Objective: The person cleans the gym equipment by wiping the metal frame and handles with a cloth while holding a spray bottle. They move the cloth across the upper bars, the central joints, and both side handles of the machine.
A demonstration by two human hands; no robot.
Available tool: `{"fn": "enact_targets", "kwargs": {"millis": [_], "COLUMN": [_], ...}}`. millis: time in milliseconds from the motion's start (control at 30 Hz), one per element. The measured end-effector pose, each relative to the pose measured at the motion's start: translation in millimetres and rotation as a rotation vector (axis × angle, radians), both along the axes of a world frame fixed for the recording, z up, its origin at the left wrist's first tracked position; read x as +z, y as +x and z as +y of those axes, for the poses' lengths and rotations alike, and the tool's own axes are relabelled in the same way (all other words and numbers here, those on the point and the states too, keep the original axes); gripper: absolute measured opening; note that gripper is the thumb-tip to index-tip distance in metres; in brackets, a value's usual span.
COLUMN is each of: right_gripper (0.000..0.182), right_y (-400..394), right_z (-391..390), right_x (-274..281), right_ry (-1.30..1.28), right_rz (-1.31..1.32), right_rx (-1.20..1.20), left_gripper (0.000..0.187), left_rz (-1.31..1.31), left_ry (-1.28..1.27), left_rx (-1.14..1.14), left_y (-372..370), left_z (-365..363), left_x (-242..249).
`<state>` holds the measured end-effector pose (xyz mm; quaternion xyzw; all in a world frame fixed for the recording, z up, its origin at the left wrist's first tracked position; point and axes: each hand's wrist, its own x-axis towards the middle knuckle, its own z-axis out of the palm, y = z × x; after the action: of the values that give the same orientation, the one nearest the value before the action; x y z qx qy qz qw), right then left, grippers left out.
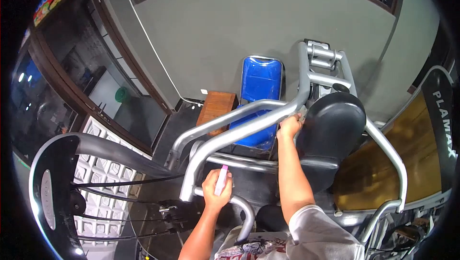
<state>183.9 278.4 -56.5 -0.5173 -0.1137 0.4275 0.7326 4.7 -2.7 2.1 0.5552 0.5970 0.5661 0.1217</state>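
Note:
My left hand [216, 190] grips a slim white bottle with a pink tip [221, 179], held just above the lower grey tube of a gym machine. My right hand [289, 127] reaches forward and presses a small pale cloth [302, 112] against the machine's grey metal arm [249, 121]. That arm sits beside the round black pad [335, 121]. A blue padded seat back [261, 85] stands behind the grey arms.
A brown wooden block [216, 109] lies on the dark floor by the grey wall. Black cables and a curved black frame [52, 183] run at the left. A white textured panel [108, 183] and glass windows line the left side. A banner [443, 116] stands right.

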Motion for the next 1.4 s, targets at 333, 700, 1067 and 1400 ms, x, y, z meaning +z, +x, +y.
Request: {"fn": "enact_targets", "kwargs": {"millis": [333, 700, 1067, 1400], "right_gripper": [0.054, 0.046, 0.044, 0.036], "right_y": [-29, -57, -70, -20], "right_z": [-38, -59, -50, -73], "right_x": [-43, -46, 2, 35], "right_ry": [0.036, 0.044, -0.091, 0.384], "right_rz": [-0.3, -0.271, -0.003, -0.741], "right_rx": [0.235, 0.298, 0.069, 0.565], "left_gripper": [0.011, 0.012, 0.01, 0.01], "left_rz": [-0.001, -0.024, 0.0, 0.007], "left_ry": [-0.014, -0.04, -0.094, -0.077], "left_rx": [-0.021, -0.04, 0.017, 0.019], "left_y": [-1, -2, -5, -4], "left_z": [1, 1, -3, -4], "left_x": [6, 5, -4, 3]}}
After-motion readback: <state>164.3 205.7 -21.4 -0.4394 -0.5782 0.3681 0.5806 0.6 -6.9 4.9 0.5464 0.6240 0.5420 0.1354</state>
